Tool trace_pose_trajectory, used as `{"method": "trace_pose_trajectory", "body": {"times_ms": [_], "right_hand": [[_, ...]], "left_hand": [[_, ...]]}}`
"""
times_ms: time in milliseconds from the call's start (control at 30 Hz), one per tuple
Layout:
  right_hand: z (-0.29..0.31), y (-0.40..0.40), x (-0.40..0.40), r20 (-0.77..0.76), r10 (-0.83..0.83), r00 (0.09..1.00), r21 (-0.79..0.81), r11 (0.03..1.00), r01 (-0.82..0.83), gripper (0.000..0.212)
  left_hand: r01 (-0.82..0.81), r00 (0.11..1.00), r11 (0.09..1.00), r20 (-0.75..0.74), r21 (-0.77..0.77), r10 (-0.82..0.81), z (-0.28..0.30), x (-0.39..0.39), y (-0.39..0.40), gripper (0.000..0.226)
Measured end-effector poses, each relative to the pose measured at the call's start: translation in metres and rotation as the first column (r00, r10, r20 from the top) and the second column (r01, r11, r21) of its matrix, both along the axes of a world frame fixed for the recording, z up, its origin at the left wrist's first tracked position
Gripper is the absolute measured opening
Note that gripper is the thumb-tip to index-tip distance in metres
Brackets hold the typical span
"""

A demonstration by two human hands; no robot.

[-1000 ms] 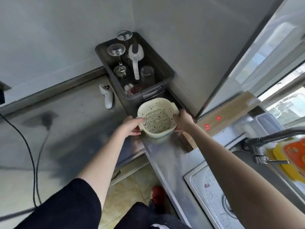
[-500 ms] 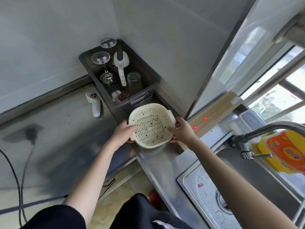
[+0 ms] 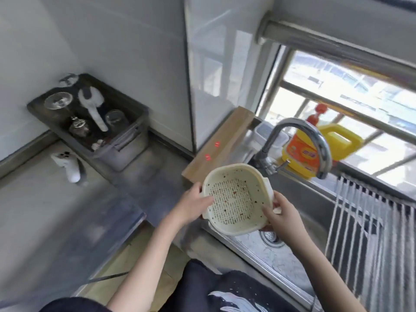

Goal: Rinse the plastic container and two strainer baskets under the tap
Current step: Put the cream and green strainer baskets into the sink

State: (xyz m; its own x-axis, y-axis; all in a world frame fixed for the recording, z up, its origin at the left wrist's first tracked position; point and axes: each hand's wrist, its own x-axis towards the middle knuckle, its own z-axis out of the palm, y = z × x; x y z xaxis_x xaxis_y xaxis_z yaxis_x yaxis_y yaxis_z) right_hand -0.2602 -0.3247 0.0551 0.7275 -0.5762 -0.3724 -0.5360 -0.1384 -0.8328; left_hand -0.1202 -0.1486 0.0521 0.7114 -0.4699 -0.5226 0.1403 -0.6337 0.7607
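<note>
A cream plastic strainer basket (image 3: 234,199) with a slotted bottom and bits of food stuck in it hangs in the air over the left edge of the steel sink (image 3: 313,221). My left hand (image 3: 193,203) grips its left rim, thumb inside. At its right rim, my right hand (image 3: 281,210) holds the small handle. The basket tilts toward me. A curved chrome tap (image 3: 299,136) stands behind and to the right of it, with no water running. A clear plastic container (image 3: 270,136) sits behind the tap. I cannot tell whether a second basket is nested inside.
A grey drying tub (image 3: 126,152) with wine glasses, a tumbler and a white scoop fills the counter corner. A white controller (image 3: 67,165) lies on the steel counter. A wooden board (image 3: 220,143) leans by the sink, a yellow detergent bottle (image 3: 304,154) stands on the sill, a roll-up rack (image 3: 371,233) covers the sink's right.
Both hands have lifted the basket off the counter by the grey tub and carried it right, to the sink's edge. My view has swung right toward the tap and window.
</note>
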Motion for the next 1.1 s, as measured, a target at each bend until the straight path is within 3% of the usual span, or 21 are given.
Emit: {"method": "trace_pose_trajectory", "body": {"times_ms": [267,500,667,833,933,1100], "right_hand": [[-0.019,-0.038,-0.079,-0.016,-0.145,0.989,0.072,0.987,0.146,0.032],[-0.034,-0.064,-0.116,0.017,-0.244,0.970,0.109,0.965,0.240,0.039],[-0.052,-0.066,-0.127,0.015,-0.298,0.954,0.094,0.951,0.296,0.048],[-0.081,-0.057,-0.122,-0.089,-0.330,0.940,0.054,0.940,0.336,0.042],[-0.104,-0.054,-0.107,-0.204,-0.286,0.936,-0.053,0.958,0.281,0.045],[-0.127,-0.055,-0.084,-0.386,-0.253,0.887,-0.147,0.966,0.212,0.038]], "left_hand": [[0.149,0.989,0.985,-0.004,0.080,-0.150,-0.022,-0.061,-0.066,0.031],[0.138,0.990,0.988,-0.043,0.068,-0.135,-0.031,-0.092,-0.110,0.028],[0.116,0.991,0.990,-0.081,0.079,-0.110,-0.052,-0.096,-0.134,0.045],[0.105,0.986,0.981,-0.145,0.165,-0.081,-0.082,-0.085,-0.143,0.031],[0.126,0.972,0.966,-0.220,0.227,-0.075,-0.102,-0.074,-0.143,0.020],[0.251,0.949,0.936,-0.252,0.247,-0.188,-0.136,-0.053,-0.146,0.028]]}}
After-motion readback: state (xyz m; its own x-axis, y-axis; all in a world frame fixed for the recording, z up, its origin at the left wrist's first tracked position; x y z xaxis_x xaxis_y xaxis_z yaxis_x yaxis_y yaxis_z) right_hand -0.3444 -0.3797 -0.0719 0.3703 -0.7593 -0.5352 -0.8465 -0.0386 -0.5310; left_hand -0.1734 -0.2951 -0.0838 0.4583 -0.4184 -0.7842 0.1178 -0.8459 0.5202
